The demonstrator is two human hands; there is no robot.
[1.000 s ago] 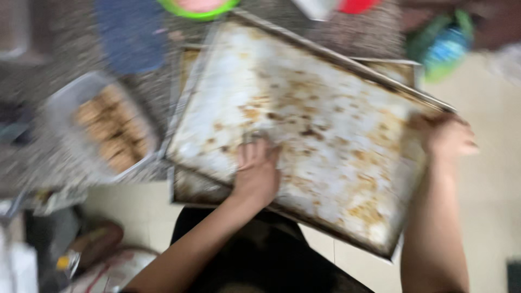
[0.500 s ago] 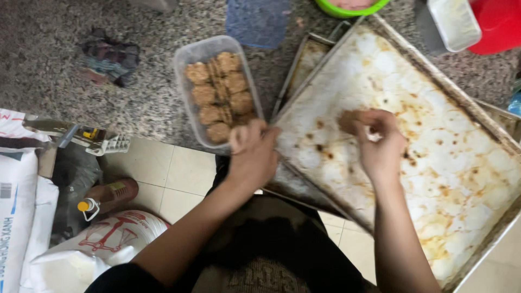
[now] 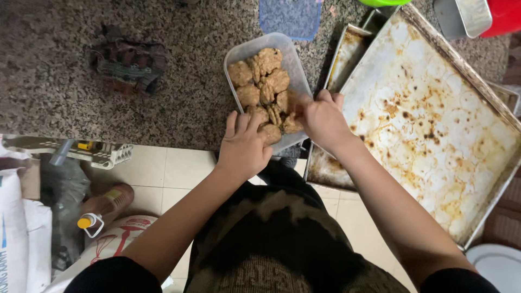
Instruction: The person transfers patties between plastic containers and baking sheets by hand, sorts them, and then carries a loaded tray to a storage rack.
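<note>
Resting on the near rim of the clear plastic container (image 3: 269,81), left hand (image 3: 244,144) is lying flat, fingers spread, gripping nothing. Right hand (image 3: 324,118) is pinching shut on 1 cookie (image 3: 293,123) at the container's right edge. Stained baking tray (image 3: 434,125) is sitting just right of it, blue lid (image 3: 290,17) beyond.

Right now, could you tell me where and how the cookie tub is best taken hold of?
Probably by its two long walls near the front end, coming from the counter edge. The tub is narrow and open-topped, heaped with cookies, so a grip from above is poor. The left hand and right hand are already at that end.
</note>
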